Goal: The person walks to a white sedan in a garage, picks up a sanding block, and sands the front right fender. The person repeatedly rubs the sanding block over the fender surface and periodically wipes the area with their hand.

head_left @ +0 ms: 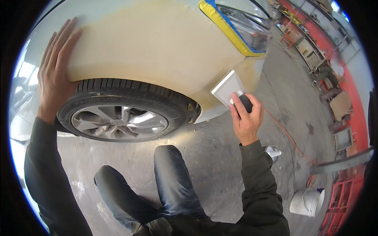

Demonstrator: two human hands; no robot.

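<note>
A pale car fender with a sanded, yellowish patch curves over a black tyre with a silver wheel. My left hand lies flat on the fender at the far left, fingers stretched out, its heel near the wheel arch. In my right hand is a white rectangular hand block with a black grip, looking like a sanding block. It is at the fender's lower front corner, right of the wheel; its underside is hidden. Yellow and blue masking tape edges the headlight.
An orange-red hose runs over the grey concrete floor at the right. A white bucket stands lower right, and a small white container sits beside my right forearm. Shelving and clutter line a red wall.
</note>
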